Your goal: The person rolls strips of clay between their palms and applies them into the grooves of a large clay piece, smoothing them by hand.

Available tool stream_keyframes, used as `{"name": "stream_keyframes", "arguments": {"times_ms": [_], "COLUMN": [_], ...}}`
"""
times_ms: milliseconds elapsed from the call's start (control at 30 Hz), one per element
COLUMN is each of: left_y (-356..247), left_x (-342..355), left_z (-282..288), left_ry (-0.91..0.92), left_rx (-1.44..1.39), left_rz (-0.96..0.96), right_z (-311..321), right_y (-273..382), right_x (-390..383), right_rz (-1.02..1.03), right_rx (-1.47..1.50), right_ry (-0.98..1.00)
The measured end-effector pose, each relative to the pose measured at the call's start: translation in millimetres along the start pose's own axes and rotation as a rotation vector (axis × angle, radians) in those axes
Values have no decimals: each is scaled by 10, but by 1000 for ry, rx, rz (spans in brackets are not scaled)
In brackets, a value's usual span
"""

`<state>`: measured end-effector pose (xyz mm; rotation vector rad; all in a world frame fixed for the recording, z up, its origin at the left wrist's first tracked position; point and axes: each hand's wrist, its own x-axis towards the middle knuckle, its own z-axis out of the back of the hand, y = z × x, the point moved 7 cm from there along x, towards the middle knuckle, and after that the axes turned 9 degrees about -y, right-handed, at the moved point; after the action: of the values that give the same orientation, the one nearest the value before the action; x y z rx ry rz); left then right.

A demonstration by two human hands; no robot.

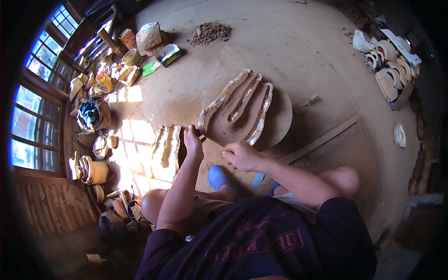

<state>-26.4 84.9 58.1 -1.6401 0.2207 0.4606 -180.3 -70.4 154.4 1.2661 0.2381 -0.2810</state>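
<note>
I had both hands near the close edge of the hollow, clay-like form (237, 109), which lay on a round, flat base (283, 114) on the floor (298, 51), straight ahead of the body. The left hand (193, 141) was raised by the form's near left corner with its fingers curled; the right hand (241, 155) was bent inward below the near edge. A thin line (213, 141) seemed to run between the 2, perhaps a wire or cord, but it was too fine for me to tell whether either hand truly gripped it.

If it was a wire, I judged that working it well called for both ends level, the line taut and an even pull, with wrists low so that the pale, crusted rims would not get knocked. I also wanted the base kept from turning.

The floor looked smooth, dusty and brown. A wooden strip (322, 140) lay to the right, with a small handled tool (310, 99) beyond it, and a smaller ridged piece (165, 148) sat to the left, where sunlight fell from the paned windows (36, 126). Farther off I saw a heap of crumbled earth (211, 33), and to the far right a stack of pale, curved pieces (391, 77).
</note>
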Motion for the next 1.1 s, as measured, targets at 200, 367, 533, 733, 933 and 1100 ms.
{"name": "stream_keyframes", "arguments": {"times_ms": [200,367,533,733,933,1100], "left_y": [-649,-56,-509,113,370,263], "left_x": [-958,-1387,-1165,-668,-814,-547], "left_z": [-544,-951,-878,-981,-1216,-1531], "left_ry": [342,821,441,242,-7,48], "left_rx": [196,328,798,598,520,536], "left_rz": [-533,-94,-568,-755,-729,-685], "right_z": [736,777,1170,1347,1482,1595], "right_y": [164,334,263,146,79,438], "right_x": [-385,-431,-347,306,1049,1840], "right_rz": [124,632,378,-74,102,401], "right_rx": [-100,-502,-235,770,-49,-691], "right_ry": [-402,-460,-599,-342,-349,-456]}}
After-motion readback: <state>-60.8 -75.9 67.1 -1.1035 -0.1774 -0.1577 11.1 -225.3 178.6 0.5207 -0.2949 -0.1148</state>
